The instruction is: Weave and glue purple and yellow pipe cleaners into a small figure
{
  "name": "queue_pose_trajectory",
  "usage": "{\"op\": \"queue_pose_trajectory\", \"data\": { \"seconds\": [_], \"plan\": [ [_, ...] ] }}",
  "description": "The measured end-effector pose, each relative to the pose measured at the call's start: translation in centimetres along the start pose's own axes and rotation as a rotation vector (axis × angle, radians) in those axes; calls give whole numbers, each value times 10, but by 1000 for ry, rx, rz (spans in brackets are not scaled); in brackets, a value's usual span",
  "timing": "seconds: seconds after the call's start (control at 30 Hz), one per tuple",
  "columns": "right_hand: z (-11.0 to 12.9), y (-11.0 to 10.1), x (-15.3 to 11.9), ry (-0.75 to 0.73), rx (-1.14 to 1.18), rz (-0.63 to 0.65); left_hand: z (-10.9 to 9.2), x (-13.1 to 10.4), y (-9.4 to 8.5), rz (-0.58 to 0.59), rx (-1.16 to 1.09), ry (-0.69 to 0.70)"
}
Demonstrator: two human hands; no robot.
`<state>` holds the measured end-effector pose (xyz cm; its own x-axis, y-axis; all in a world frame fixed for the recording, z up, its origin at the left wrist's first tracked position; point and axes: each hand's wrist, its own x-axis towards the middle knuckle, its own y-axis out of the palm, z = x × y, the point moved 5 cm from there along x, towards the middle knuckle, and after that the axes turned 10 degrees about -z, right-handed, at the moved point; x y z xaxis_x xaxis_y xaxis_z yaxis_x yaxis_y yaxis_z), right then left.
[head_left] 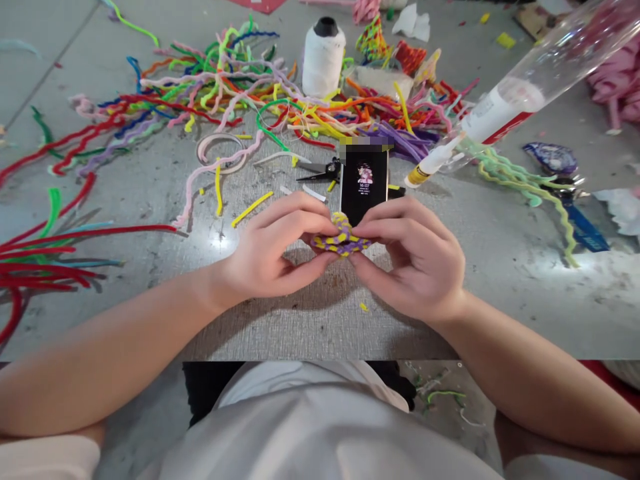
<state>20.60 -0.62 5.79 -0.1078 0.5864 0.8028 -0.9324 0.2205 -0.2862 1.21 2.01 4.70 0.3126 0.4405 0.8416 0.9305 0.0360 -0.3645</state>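
Note:
Between my hands is a small woven piece of yellow and purple pipe cleaners (343, 241), with a dark gap along its middle. My left hand (280, 248) pinches its left end between thumb and fingers. The right end is pinched by my right hand (413, 257) in the same way. Just beyond the piece, a phone (364, 183) with a lit lock screen lies on the table. Black-handled scissors (320, 172) are partly hidden beside the phone. Short yellow pipe cleaner pieces (251, 209) lie left of the phone.
A heap of coloured pipe cleaners (200, 93) spreads across the back, around a white thread cone (324, 60). Red pipe cleaners (45, 270) lie at the left. A tape roll (220, 153) sits near the middle. A clear bottle with a white-and-red tube (505, 110) slants in at the right.

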Motion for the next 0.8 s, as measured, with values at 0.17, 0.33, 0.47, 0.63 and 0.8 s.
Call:
{"op": "queue_pose_trajectory", "data": {
  "seconds": [0.17, 0.33, 0.47, 0.63, 0.8],
  "plan": [
    [3, -1, 2, -44, 0, 25, -1, 1, -1, 4, -35, -36],
    [5, -5, 3, -112, -38, 71, -1, 4, -2, 30, -52, -28],
    [7, -7, 2, -163, -16, 19, -1, 8, -4, 90, -69, -25],
    [8, -5, 0, -186, 5, 17, -6, 11, -4, 145, -64, -15],
    [10, -2, -1, -184, -39, 54, -13, 11, -1, 154, -42, 12]
  ]
}}
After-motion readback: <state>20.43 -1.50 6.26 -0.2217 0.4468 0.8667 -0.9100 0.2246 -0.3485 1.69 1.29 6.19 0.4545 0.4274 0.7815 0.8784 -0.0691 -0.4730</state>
